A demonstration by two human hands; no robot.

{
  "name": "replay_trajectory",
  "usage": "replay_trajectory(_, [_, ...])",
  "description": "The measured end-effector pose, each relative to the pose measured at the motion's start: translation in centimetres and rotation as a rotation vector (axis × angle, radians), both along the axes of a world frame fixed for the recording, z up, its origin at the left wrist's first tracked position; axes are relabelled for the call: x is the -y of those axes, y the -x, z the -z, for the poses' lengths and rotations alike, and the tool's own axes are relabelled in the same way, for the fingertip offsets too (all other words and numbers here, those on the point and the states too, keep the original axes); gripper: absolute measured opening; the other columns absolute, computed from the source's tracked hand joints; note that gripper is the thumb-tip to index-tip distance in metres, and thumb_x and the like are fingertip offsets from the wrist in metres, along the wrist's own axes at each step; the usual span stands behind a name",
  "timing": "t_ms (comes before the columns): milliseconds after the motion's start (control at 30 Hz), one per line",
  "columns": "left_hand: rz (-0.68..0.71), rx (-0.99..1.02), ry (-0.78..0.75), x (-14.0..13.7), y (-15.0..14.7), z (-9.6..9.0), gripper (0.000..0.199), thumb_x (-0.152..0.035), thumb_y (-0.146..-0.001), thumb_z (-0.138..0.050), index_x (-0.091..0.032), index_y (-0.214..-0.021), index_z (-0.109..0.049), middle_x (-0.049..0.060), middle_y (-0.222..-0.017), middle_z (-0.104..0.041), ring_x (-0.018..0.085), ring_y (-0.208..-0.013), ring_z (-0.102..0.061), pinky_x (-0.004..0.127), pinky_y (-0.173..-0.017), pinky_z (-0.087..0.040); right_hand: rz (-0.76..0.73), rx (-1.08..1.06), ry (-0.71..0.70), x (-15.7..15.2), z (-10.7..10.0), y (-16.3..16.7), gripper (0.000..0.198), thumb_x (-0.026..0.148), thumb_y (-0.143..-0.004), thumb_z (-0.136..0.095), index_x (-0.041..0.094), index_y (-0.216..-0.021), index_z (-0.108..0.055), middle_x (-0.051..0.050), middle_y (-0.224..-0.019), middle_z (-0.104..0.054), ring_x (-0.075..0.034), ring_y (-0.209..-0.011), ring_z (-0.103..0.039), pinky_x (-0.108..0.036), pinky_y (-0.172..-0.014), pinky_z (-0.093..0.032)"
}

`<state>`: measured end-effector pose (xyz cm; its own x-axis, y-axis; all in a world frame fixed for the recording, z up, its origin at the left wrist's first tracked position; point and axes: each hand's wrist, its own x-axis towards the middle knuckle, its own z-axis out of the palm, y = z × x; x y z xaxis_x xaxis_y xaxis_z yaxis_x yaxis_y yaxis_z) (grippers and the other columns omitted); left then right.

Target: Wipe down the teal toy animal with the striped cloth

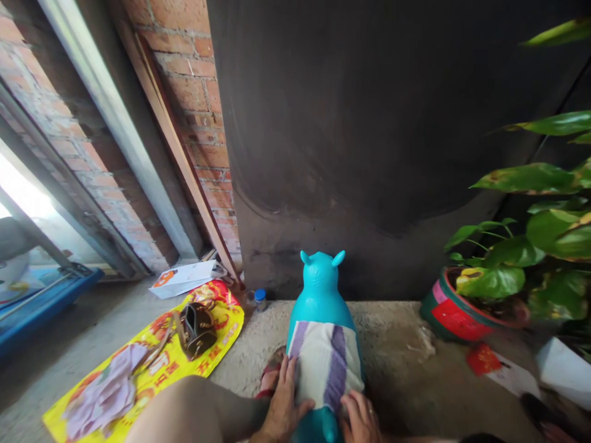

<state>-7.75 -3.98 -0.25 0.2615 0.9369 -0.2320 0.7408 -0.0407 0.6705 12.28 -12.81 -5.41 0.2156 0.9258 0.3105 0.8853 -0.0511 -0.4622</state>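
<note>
Both hands are lying with fingers spread flat, gripping nothing, the left hand [282, 406] and right hand [361, 418] pressing one soft striped cloth [325, 363] draped over one smooth, rounded turquoise animal toy [320, 289] sitting on the rough concrete floor [397, 363].

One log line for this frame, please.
left hand flat on towel | right hand on towel edge | towel draped over toy
</note>
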Motion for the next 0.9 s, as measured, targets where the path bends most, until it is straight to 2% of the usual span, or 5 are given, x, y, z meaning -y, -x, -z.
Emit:
replay_trajectory(133, [0.073,0.025,0.000,1.0,0.3,0.2,0.106,-0.011,-0.052,-0.064,-0.007,-0.147,-0.017,0.016,-0.161,-0.007,0.023,-0.148,-0.009,0.033,-0.121,-0.021,-0.078,0.012,-0.043,-1.0,-1.1,-1.3,0.026,0.022,-0.088,-0.041,0.030,-0.088,-0.066,-0.001,-0.098,-0.068,-0.020,-0.089,-0.064,-0.032,-0.076,-0.049])
replay_trajectory(300, [0.054,0.017,0.082,1.4,0.4,0.4,0.110,-0.013,-0.048,-0.070,-0.010,-0.147,-0.022,0.014,-0.162,-0.007,0.026,-0.149,-0.007,0.032,-0.121,-0.020,-0.141,-0.061,-0.322,-2.8,-4.8,-2.4,0.024,0.035,-0.097,-0.038,0.027,-0.091,-0.059,-0.001,-0.092,-0.067,-0.016,-0.084,-0.065,-0.026,-0.072,-0.050])
replay_trajectory(533, [0.047,-0.001,0.040,0.2,0.7,0.1,0.095,-0.014,-0.046,-0.071,-0.013,-0.136,-0.043,0.012,-0.151,-0.036,0.028,-0.142,-0.028,0.037,-0.120,-0.025,-0.236,-0.079,-0.289,-4.1,-10.4,-1.1,0.018,0.033,-0.099,-0.039,0.027,-0.093,-0.055,0.002,-0.080,-0.064,-0.015,-0.076,-0.063,-0.027,-0.070,-0.049])
replay_trajectory(700, [0.060,0.019,-0.075,-0.1,1.7,-0.9,0.041,-0.016,-0.072,-0.051,-0.023,-0.110,-0.063,0.005,-0.120,-0.064,0.019,-0.118,-0.055,0.033,-0.106,-0.043,-0.257,-0.091,-0.344,-3.9,-10.1,-1.0,0.016,0.032,-0.099,-0.039,0.027,-0.099,-0.055,0.000,-0.082,-0.065,-0.014,-0.074,-0.065,-0.023,-0.067,-0.051])
replay_trajectory(900, [0.012,-0.021,-0.156,-0.7,2.2,-2.6,0.040,-0.020,-0.084,-0.036,-0.024,-0.112,-0.064,0.007,-0.116,-0.068,0.023,-0.114,-0.059,0.041,-0.103,-0.046,-0.327,-0.087,-0.375,-3.2,-11.1,-1.7,0.014,0.026,-0.098,-0.040,0.026,-0.102,-0.054,0.000,-0.080,-0.065,-0.012,-0.073,-0.066,-0.019,-0.067,-0.051])
